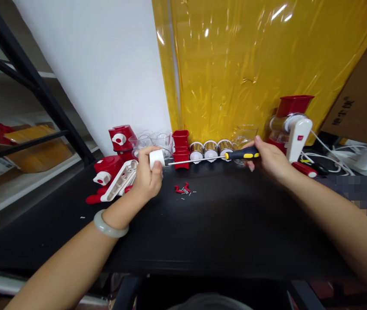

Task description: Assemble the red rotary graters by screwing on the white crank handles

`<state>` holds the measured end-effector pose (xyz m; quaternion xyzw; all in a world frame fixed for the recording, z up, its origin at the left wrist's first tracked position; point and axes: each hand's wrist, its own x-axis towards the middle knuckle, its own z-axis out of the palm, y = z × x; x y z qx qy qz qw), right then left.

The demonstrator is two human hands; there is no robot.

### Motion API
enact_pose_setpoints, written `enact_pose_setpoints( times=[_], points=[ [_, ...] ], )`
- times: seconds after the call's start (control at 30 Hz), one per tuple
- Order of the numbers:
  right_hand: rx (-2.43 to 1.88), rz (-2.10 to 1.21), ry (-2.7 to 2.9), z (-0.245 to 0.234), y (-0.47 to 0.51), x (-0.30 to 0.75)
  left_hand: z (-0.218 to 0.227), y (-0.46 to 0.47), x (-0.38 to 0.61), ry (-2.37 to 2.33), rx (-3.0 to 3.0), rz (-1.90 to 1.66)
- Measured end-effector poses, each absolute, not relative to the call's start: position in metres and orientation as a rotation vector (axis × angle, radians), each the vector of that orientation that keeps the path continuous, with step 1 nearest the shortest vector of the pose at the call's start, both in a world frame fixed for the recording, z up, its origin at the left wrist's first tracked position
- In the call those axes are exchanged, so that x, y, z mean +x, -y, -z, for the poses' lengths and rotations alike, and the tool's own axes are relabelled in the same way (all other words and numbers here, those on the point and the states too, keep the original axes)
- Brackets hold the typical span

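My left hand (pixel 149 174) is closed around a white cylindrical plastic part (pixel 156 159), held above the black table. My right hand (pixel 269 157) grips the black and yellow handle of a screwdriver (pixel 242 153). Its long shaft runs level to the left, and the tip meets or nearly meets the white part's right side; exact contact cannot be made out. Below, on the table, lie small red plastic pieces (pixel 182 188) with several little screws (pixel 186 192) scattered about them.
Red housings (pixel 121 137), white crank arms (pixel 118 181), clear plastic cups (pixel 161 138), red hoppers (pixel 180 148) and metal grater drums (pixel 211 150) line the back of the black table (pixel 222 224). An assembled grater (pixel 299 129) and white cables (pixel 331 157) are at right; a shelf rack (pixel 31 82) stands left.
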<state>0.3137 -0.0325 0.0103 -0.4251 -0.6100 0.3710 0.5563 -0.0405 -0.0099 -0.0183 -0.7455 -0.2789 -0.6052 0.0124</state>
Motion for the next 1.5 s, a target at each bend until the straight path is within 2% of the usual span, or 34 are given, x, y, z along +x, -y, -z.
enact_pose_setpoints(
  times=[0.1,0.37,0.6,0.83,1.13,1.5],
  points=[
    [-1.028,-0.888,1.433,-0.001,0.026,0.313,0.016,0.014,-0.037,1.020,-2.459,1.750],
    [-1.051,-0.932,1.428,0.012,0.017,0.313,0.016,0.013,-0.029,1.050,-2.537,1.771],
    [-0.979,-0.981,1.354,0.012,0.014,0.314,0.020,0.013,-0.026,1.330,-2.563,1.753],
    [-0.920,-1.053,1.314,0.013,0.015,0.314,0.020,0.011,-0.024,1.357,-2.591,1.946],
    [-0.854,-1.138,1.285,0.012,0.016,0.315,0.017,0.013,-0.023,1.614,-2.615,1.999],
    [-0.783,-1.163,1.337,0.006,0.022,0.318,0.009,0.012,-0.022,1.709,-2.640,2.143]
  ],
)
